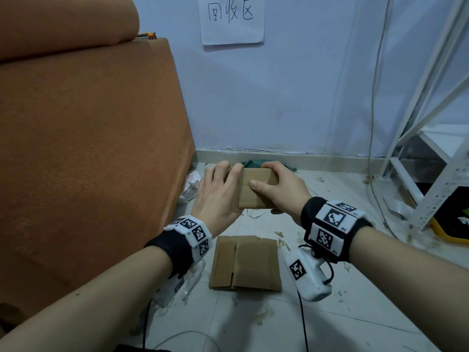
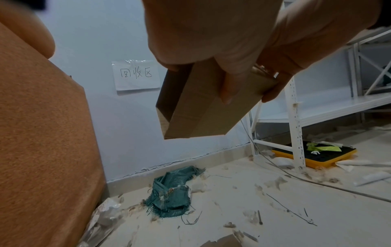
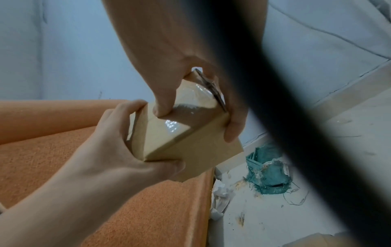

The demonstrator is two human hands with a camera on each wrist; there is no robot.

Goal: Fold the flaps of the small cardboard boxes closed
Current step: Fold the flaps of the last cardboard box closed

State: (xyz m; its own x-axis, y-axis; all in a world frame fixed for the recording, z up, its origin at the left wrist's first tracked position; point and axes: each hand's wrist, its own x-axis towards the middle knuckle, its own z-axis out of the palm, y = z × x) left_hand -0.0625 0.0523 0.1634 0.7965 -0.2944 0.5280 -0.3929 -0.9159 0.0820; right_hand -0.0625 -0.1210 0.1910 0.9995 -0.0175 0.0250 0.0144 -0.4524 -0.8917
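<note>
Two small brown cardboard boxes — one held up [image 1: 256, 189], one lying on the pale tiled floor [image 1: 245, 263] — two bare hands, left [image 1: 218, 196] and right [image 1: 281, 189], one white handwritten paper sign [image 1: 231, 19], one crumpled green woven bag [image 2: 172, 192].

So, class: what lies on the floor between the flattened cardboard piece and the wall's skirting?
In the head view, the held cardboard box, gripped by both hands, hangs over that stretch; behind it lies a green woven bag, plus scattered scraps.

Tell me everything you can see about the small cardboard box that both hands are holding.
The small cardboard box is plain brown corrugated card with a strip of glossy clear tape across one face. It is held in the air above the floor, tilted. The left hand grips its left side and the right hand its right, thumb on top. One end looks open.
</note>
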